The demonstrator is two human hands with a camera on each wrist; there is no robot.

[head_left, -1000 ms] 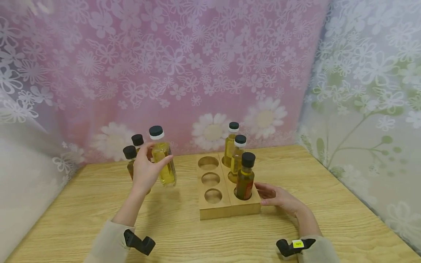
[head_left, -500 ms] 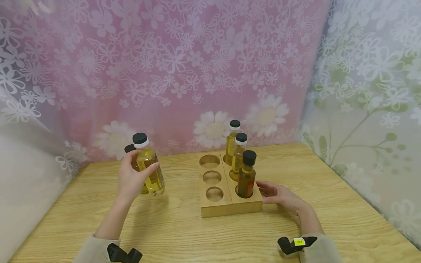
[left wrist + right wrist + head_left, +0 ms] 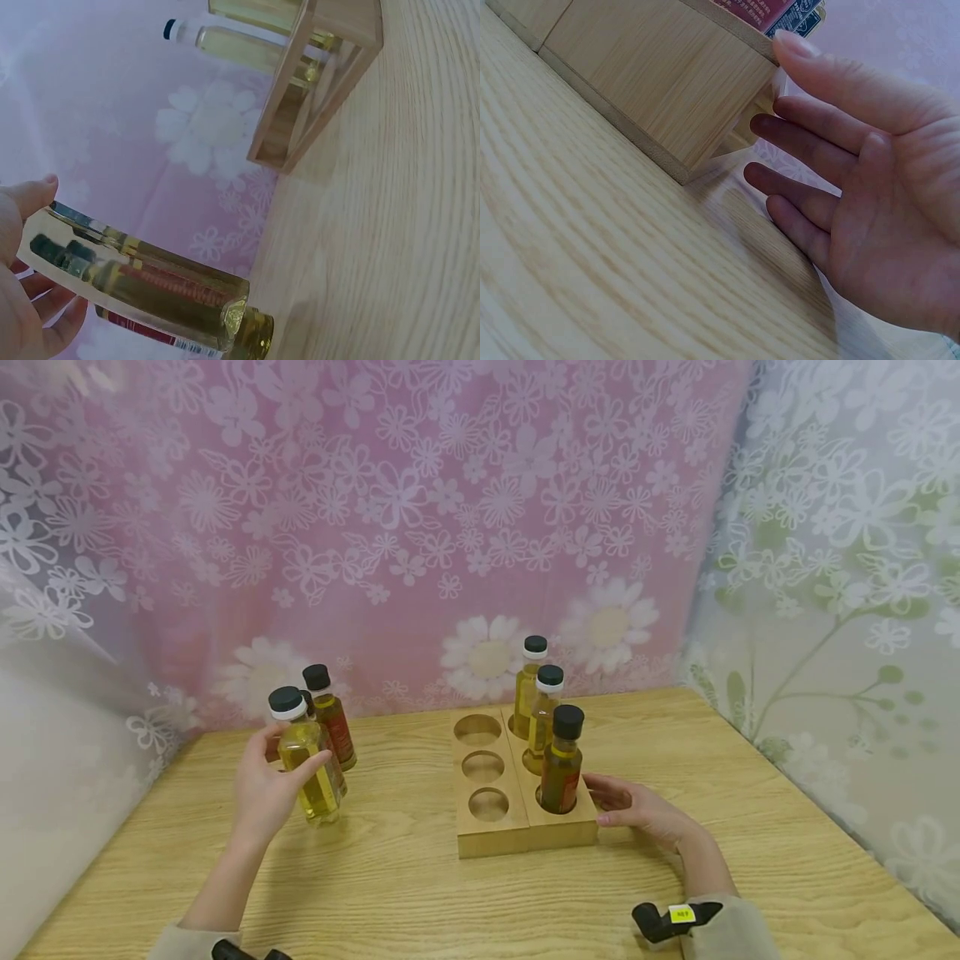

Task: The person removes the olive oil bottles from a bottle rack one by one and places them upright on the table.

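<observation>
My left hand [image 3: 262,789] grips a clear square bottle of yellow oil [image 3: 321,797] by its upper body, thumb on the near side. The bottle has a black cap with a white collar and leans slightly. Right behind it stands a bottle with a red label [image 3: 337,731]; a further black cap is mostly hidden. My right hand [image 3: 645,810] rests at the right end of a wooden bottle rack [image 3: 491,845]. In the right wrist view, the thumb tip meets the rack's top corner, with relaxed fingers [image 3: 810,146] beside its end.
Three bottles stand in the rack's right column: a darker one with a red label [image 3: 561,777] in front, a yellow one [image 3: 542,727] in the middle and another yellow one [image 3: 525,693] at the back. Round holes line the left column. A floral curtain [image 3: 420,527] hangs behind the table.
My left hand has carried the yellow oil bottle left and toward me, away from the rack. The red-labelled bottle behind has come into sight. My right hand stays at the rack.
</observation>
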